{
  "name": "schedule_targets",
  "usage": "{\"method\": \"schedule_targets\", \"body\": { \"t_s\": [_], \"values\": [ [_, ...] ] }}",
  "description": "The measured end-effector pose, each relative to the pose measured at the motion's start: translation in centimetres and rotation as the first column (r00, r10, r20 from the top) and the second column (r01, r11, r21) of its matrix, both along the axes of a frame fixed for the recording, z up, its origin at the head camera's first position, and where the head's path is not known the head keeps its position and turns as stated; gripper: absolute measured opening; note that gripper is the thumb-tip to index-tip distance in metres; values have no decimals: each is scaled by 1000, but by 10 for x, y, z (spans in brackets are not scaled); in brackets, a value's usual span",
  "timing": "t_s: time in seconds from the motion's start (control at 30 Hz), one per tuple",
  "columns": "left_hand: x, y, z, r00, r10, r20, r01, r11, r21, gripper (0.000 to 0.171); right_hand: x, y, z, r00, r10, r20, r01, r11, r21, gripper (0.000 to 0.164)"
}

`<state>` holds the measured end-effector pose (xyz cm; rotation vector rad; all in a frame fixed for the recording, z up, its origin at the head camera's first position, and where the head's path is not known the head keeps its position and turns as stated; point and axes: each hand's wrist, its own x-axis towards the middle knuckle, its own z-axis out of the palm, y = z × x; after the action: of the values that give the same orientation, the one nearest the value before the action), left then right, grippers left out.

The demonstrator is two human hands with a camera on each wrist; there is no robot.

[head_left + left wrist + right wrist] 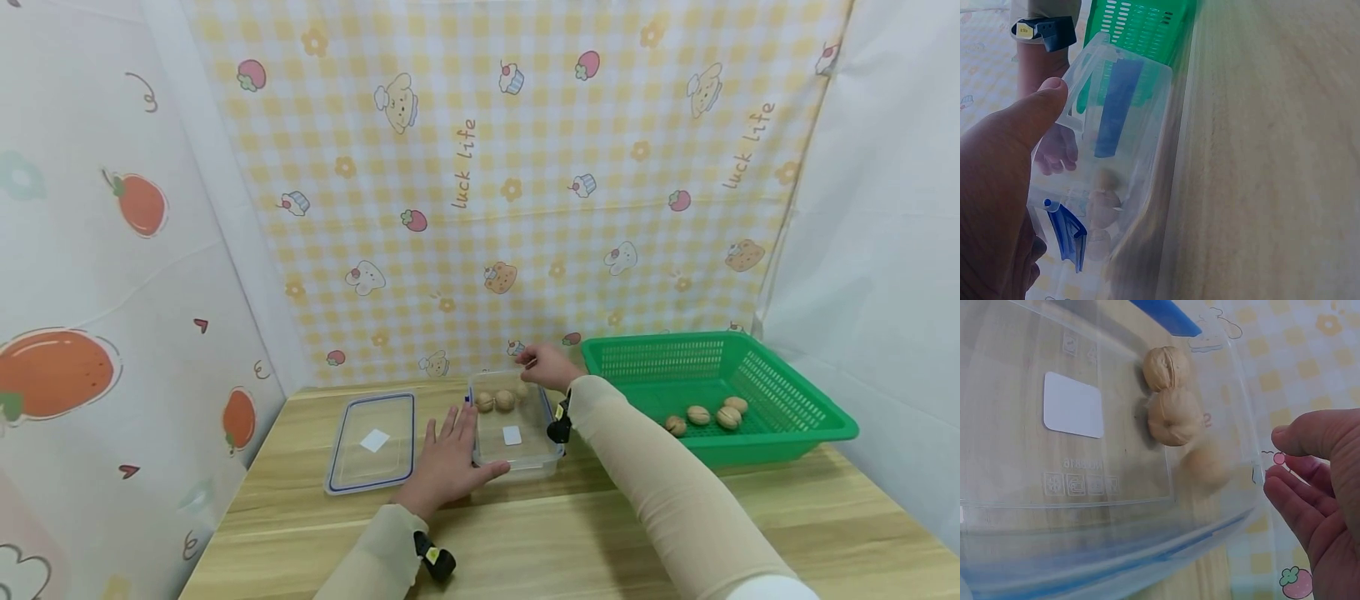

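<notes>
A clear plastic box (534, 432) with blue side clips stands in the middle of the table. Inside, two walnuts (1174, 417) lie side by side at its far end. A third walnut (1207, 469), blurred, is close to them in the right wrist view. My right hand (550, 368) is over the box's far right corner, fingers loosely bent and nothing between them. My left hand (447, 462) lies spread along the box's near left corner, its thumb (1044, 109) at the rim.
To the right stands a green basket (652, 371) with several walnuts (727, 417) in it. A clear lid (378, 462) with a blue seal lies flat left of the box. A checked cloth (480, 167) hangs behind the table.
</notes>
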<state>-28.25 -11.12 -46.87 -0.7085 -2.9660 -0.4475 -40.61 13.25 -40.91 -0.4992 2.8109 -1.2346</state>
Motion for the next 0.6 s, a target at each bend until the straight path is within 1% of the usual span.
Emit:
{"method": "schedule_targets", "body": {
  "t_s": [0.17, 0.33, 0.47, 0.6],
  "values": [
    [0, 0, -1, 1000, -4, -1, 4, 1000, 2, 115, 5, 0, 5, 1000, -22, 3, 22, 1000, 4, 28],
    [-1, 1, -1, 1000, -4, 1, 4, 1000, 2, 115, 10, 9, 14, 999, -40, 0, 40, 999, -2, 27],
    [-1, 1, -2, 1000, -3, 7, 3, 1000, 0, 116, 11, 25, 24, 998, -50, -42, 50, 999, -10, 30],
    [-1, 0, -2, 1000, -5, 0, 5, 1000, 0, 117, 16, 48, 35, 995, -69, -73, 68, 998, -12, 33]
  ]
}}
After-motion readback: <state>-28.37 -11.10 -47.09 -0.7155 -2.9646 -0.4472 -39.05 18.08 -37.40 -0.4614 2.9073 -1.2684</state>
